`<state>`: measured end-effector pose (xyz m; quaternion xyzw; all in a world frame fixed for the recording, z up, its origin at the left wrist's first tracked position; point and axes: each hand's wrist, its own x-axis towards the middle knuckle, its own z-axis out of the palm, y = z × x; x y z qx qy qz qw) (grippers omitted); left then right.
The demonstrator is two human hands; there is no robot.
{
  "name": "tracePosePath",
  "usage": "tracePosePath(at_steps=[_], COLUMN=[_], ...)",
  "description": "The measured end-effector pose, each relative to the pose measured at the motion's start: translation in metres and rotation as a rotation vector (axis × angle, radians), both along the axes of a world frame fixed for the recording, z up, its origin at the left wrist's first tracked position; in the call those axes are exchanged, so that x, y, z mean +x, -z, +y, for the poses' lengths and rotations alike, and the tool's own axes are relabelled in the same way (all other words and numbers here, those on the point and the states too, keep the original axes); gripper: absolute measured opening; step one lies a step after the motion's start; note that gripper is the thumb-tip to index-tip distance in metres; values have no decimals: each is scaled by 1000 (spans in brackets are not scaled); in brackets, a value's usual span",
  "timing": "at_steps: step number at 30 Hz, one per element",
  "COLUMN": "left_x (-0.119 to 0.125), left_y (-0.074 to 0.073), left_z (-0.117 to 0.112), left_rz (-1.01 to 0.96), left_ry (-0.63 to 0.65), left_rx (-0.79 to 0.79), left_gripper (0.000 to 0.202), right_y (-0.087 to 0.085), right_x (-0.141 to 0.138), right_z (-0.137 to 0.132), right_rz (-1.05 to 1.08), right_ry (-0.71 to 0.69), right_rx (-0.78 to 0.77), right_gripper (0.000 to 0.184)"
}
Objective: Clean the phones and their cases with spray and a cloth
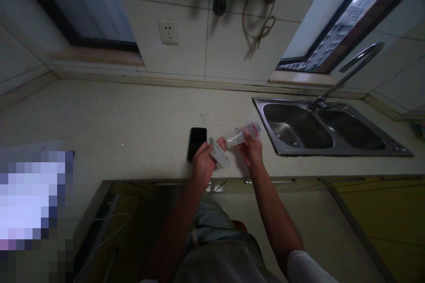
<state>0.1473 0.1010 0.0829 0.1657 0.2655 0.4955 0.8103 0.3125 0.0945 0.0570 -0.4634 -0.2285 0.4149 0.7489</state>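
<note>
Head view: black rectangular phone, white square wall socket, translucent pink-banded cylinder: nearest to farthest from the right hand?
1. Translucent cylinder, in the right hand.
2. Black phone, to its left.
3. White wall socket, farther left and higher up.

Countertop: pale, long, running along the tiled wall. A phone lies flat on it near the front edge, its dark face upward. Steel two-bowl sink set into the surface at right. Thin, faint mark behind the phone; tiny bright speck to its left. Far left: pixelated bright object, support indeterminate.
</note>
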Motion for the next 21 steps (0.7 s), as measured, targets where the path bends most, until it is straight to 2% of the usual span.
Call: tracePosePath(at_steps=[2, 7, 9, 12, 14, 18, 19, 21], left_x=[-8, -22, -25, -27, -28, -32, -33, -37], left_y=[0, 5, 9, 14, 15, 14, 15, 16], left_z=[3, 10, 12, 13, 11, 8, 7, 9], left_rz=[-5, 29, 62, 122, 170, 278, 298, 321], left_ry=[25, -5, -33, -51, -44, -41, -46, -51], left_rx=[4, 27, 36, 53, 62, 89, 102, 131], left_gripper=[12, 16, 18, 23, 27, 31, 30, 27], right_y=[3, 11, 14, 15, 15, 10, 8, 7], right_x=[9, 21, 19, 15, 17, 42, 50, 67], right_z=[9, 23, 25, 29, 33, 46, 49, 55], right_rz=[144, 335, 341, 242, 80, -442, -585, -804], right_ry=[-91, -551, -608, -513, -347, 81, 142, 147], right_rx=[-39, -120, -163, -190, -178, -70, -33, 11], right_gripper=[43, 51, 52, 48, 45, 51, 54, 61])
